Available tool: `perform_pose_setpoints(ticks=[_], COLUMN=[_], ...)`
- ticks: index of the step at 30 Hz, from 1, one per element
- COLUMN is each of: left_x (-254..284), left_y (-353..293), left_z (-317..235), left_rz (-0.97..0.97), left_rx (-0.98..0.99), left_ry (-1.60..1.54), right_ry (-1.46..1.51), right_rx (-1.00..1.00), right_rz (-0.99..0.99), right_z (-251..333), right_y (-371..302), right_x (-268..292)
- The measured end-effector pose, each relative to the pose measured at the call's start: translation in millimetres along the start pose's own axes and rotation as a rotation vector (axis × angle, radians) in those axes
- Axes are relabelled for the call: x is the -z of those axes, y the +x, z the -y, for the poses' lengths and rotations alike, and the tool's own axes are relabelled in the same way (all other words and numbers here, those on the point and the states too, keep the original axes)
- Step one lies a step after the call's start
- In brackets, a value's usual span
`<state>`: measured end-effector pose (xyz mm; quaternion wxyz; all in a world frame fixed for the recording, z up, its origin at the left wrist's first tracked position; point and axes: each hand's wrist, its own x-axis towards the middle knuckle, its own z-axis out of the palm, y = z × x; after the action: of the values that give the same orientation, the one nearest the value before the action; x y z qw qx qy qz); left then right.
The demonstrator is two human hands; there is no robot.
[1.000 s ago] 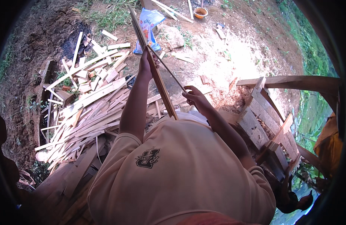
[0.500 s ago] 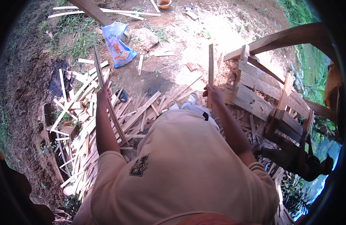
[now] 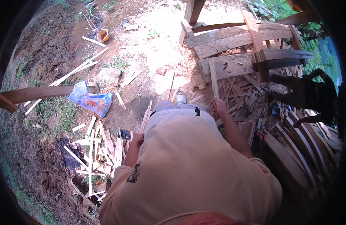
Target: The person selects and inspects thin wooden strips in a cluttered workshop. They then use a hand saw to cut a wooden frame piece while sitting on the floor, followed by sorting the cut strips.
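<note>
My right hand (image 3: pixel 220 107) is closed around a narrow wooden strip (image 3: pixel 213 78), which points away from me and overlaps the edge of a plank bench in view. Low at my left side, my left hand (image 3: pixel 136 140) is closed too, partly hidden by my shirt. A thin wooden strip (image 3: pixel 146 117) runs forward from its fingers along my left leg. Where that strip's rear end lies is hidden. Beyond the left hand spreads a heap of pale wood offcuts (image 3: pixel 101 150).
The rough plank bench (image 3: pixel 233 64) stands ahead to the right, with scraps around it. Another person (image 3: pixel 311 92) stands at the right, near stacked boards (image 3: pixel 289 146). A blue-white bag (image 3: pixel 91 100) lies by a wooden beam (image 3: pixel 41 93) at left. An orange bowl (image 3: pixel 103 35) sits farther off.
My view has swung rightward, so the bag and offcuts heap sit differently and more stacked boards show at right. My left hand has come lower and closer to my body. Both hands keep their strips.
</note>
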<state>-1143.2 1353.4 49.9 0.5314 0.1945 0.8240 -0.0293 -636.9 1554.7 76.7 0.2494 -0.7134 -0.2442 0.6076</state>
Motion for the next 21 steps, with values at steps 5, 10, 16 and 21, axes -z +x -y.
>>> perform_pose_setpoints(ticks=[5, 10, 16, 21], left_x=[41.4, 80.3, 93.9, 84.0], left_y=[26.9, 58.5, 69.8, 67.3], left_z=[-45.4, -115.1, -196.8, -239.7], left_rz=[-0.03, 0.014, 0.061, 0.083], left_rx=[-0.146, -0.318, -0.449, -0.528], left_ry=[0.287, 0.603, 0.896, 1.042], right_ry=[0.009, -0.368, -0.38, 0.016], right_rx=[0.079, -0.111, 0.251, -0.101], right_rz=[0.001, -0.009, -0.447, -0.553], right_z=[-16.2, -47.7, -131.4, -277.8], right_y=[-26.7, -28.5, -80.0, -137.5], right_x=[10.0, 7.4, -29.3, -63.8])
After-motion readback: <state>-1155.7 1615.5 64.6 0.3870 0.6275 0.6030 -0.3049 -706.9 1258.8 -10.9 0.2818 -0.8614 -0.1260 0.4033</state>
